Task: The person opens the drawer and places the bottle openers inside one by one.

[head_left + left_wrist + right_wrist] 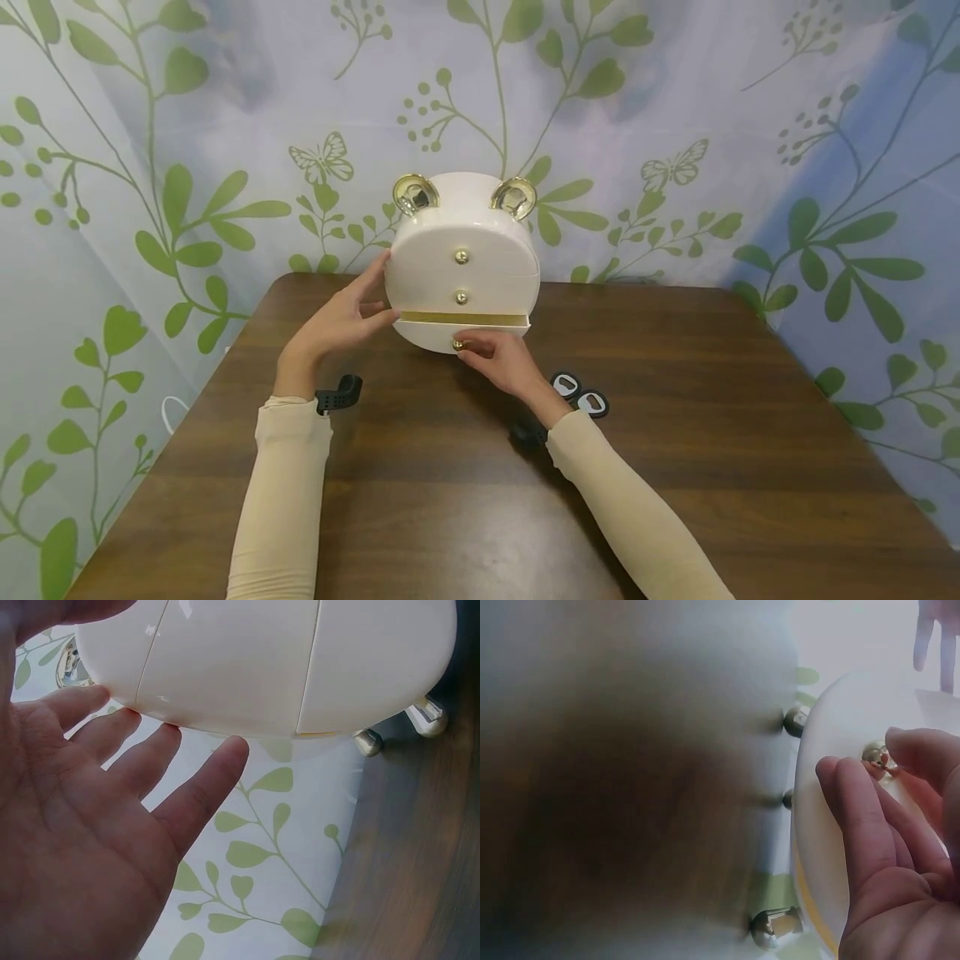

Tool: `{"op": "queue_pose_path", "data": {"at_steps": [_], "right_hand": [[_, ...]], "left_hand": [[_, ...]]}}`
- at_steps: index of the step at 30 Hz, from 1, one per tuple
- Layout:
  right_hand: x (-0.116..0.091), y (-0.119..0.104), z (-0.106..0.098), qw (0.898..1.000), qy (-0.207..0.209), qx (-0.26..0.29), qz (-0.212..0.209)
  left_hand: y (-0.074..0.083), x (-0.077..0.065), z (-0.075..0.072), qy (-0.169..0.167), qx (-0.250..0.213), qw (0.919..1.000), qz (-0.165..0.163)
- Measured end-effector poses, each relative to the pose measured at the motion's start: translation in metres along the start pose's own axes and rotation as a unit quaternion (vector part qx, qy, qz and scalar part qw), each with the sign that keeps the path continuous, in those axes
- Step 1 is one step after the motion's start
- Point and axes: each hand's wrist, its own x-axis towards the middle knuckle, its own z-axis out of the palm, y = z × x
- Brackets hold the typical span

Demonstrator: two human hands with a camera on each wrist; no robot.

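Note:
A white rounded drawer box (462,279) with two gold ears and gold knobs stands at the back of the table. Its bottom drawer (427,335) juts out slightly, and a gold strip shows above its front edge. My right hand (501,360) pinches that drawer's gold knob (458,343) between thumb and fingers; the right wrist view shows the knob (879,757) at the fingertips. At the box's left side, my left hand (337,321) has its fingers spread. In the left wrist view several fingertips (237,750) rest at the side of the box (232,667).
Two dark-rimmed, pale-centred oval items (592,403) lie on the brown wooden table (420,517) beside my right wrist. Behind the box hangs a leaf-patterned cloth (247,100). Short metallic feet (774,927) hold the box off the tabletop.

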Motion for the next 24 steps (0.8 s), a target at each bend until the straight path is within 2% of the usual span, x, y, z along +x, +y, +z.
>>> {"op": "queue_pose_path", "data": {"at_steps": [3,9,13,19,24], "right_hand": [[-0.006,-0.001,0.002,1.000,-0.008,0.016,-0.014],[-0.018,-0.006,0.003,0.999,-0.019,0.034,-0.028],[-0.026,-0.011,0.004,0.998,-0.029,0.040,-0.026],[-0.037,-0.019,0.005,0.998,-0.046,0.025,-0.039],[-0.044,-0.023,0.005,0.997,-0.057,0.018,-0.052]], "left_hand": [[0.003,-0.001,0.000,-0.001,-0.005,1.0000,0.000],[0.026,-0.009,-0.001,-0.010,-0.013,0.9998,0.012],[0.035,-0.013,-0.002,-0.009,-0.005,0.9999,0.009],[0.035,-0.013,-0.001,-0.007,-0.006,0.9999,0.010],[0.023,-0.008,-0.001,-0.006,-0.017,0.9998,0.009]]}}
